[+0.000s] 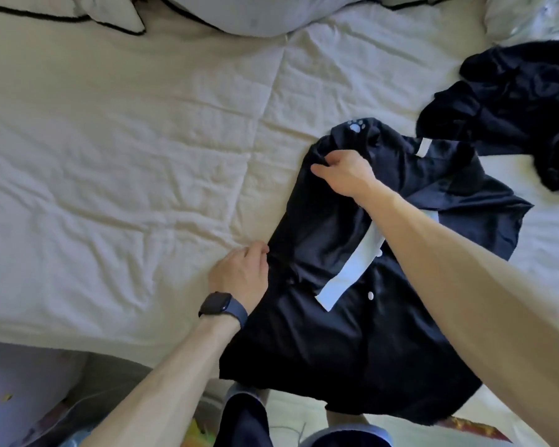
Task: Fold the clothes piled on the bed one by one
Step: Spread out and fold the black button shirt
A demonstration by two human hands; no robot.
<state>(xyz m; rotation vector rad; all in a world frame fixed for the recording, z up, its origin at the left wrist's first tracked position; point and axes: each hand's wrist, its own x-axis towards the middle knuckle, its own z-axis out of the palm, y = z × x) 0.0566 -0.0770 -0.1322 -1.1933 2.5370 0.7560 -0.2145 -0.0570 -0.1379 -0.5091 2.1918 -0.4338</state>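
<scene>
Item in hand: one dark shirt (352,350), lying on the bed (126,140) at its near edge, right of the middle, with its lower hem hanging over that edge. Condition: spread out but rumpled and twisted, not yet folded; a white band (352,269) and white buttons (370,295) run down its front, and a pale paw print (355,125) shows at its far end. Right hand (342,172): reaches across the shirt and pinches a bunch of cloth near the far end, fingers curled round it. Left hand (239,272), with a dark watch (215,303) on the wrist: fingers curled at the shirt's left side edge, gripping it as far as can be told. Progress, as a judgement: this shirt is at the straightening stage, with every fold left to make. No folded garment shows anywhere in view, so how many are done cannot be told. Remaining: a heap of dark clothes (513,101) toward the far right corner of the bed, crumpled, its near edge touching or overlapping the shirt's far right part. Other contents: pale pillows (255,14) along the far edge; a creased light cover over the rest. Obstructions: the heap crowds the shirt's right side and may catch when that side is folded in; the left half of the bed offers room to lay the shirt flat.
</scene>
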